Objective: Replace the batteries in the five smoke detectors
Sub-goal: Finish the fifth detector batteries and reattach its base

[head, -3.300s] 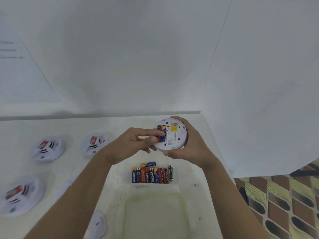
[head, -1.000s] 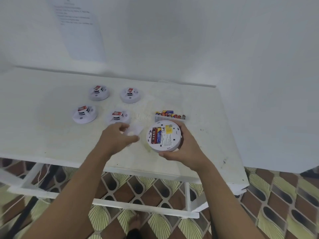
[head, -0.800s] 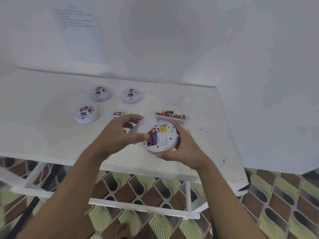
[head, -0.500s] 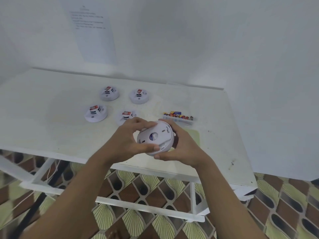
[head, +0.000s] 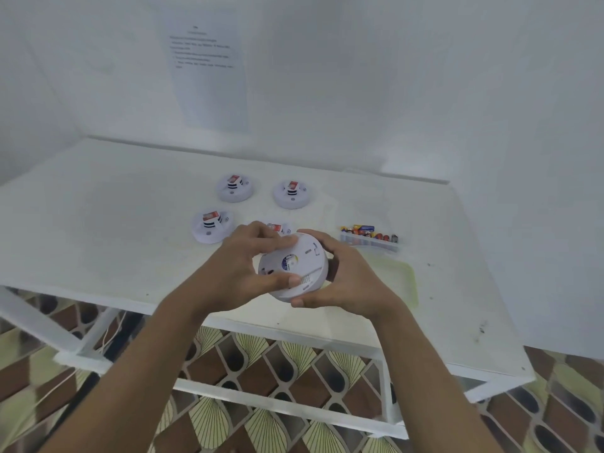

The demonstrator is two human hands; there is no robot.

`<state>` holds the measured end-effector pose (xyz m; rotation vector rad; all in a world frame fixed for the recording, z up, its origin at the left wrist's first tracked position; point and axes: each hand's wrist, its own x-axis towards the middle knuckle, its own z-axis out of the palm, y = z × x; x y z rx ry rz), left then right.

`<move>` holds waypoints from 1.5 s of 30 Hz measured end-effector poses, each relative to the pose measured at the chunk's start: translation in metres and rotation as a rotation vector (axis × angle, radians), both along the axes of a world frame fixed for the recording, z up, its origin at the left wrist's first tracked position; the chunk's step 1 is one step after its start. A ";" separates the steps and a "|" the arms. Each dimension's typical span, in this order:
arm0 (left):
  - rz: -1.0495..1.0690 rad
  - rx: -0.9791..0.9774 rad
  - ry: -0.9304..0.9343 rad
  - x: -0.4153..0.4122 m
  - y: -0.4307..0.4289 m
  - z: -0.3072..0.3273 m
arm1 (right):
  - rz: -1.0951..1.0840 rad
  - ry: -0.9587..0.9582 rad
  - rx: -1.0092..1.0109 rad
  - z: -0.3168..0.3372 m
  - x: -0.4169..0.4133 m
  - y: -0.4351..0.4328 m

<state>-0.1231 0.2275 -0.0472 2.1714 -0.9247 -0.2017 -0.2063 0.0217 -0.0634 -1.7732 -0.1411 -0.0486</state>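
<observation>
Both hands hold a round white smoke detector [head: 295,267] above the table's front edge. Its white back cover faces up and hides the battery bay. My left hand [head: 242,263] grips the cover from the left, fingers across its top rim and thumb on its near side. My right hand [head: 346,279] cups the detector's body from the right and below. Several other white detectors sit face up on the table: one at the far left [head: 234,188], one at the far right [head: 292,194], one nearer [head: 211,226], and one [head: 277,227] partly hidden behind my left hand.
A clear tray of several mixed batteries [head: 369,237] lies right of the detectors. A pale green mat [head: 397,282] lies under my right hand's side. The white table [head: 98,230] has a printed sheet [head: 209,73] on the wall behind; patterned floor shows below.
My left hand picked the white cover off the table, brought it over the detector and set it over the battery bay. The batteries inside are now hidden. The camera view shifted slightly.
</observation>
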 end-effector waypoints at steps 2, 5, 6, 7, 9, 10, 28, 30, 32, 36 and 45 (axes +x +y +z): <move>-0.026 0.015 0.001 0.005 0.007 0.001 | 0.004 -0.008 0.013 0.002 0.006 0.004; -0.041 0.050 -0.011 0.011 0.015 0.000 | 0.013 -0.004 0.028 0.002 0.016 0.009; -0.046 0.059 -0.014 0.013 0.017 0.000 | 0.017 -0.002 0.027 0.001 0.019 0.011; -0.053 0.069 -0.016 0.015 0.019 -0.001 | 0.020 0.003 0.027 0.000 0.022 0.012; -0.073 0.089 -0.012 0.020 0.023 -0.002 | 0.026 0.012 0.026 -0.002 0.027 0.016; -0.084 0.099 -0.008 0.022 0.026 -0.004 | 0.028 0.019 0.029 -0.004 0.030 0.018; -0.010 -0.152 0.144 0.049 0.070 -0.043 | 0.038 0.166 0.366 -0.031 0.080 0.043; 0.055 -0.170 0.021 0.052 0.071 -0.049 | 0.016 0.222 0.458 -0.033 0.085 0.047; 0.123 -0.202 -0.054 0.055 0.071 -0.055 | 0.023 0.266 0.524 -0.032 0.089 0.052; 0.303 -0.288 0.131 0.059 0.071 -0.057 | -0.029 0.269 0.343 -0.027 0.096 0.066; 0.235 -0.673 0.568 0.079 0.078 -0.052 | -0.197 0.163 0.119 -0.033 0.116 0.093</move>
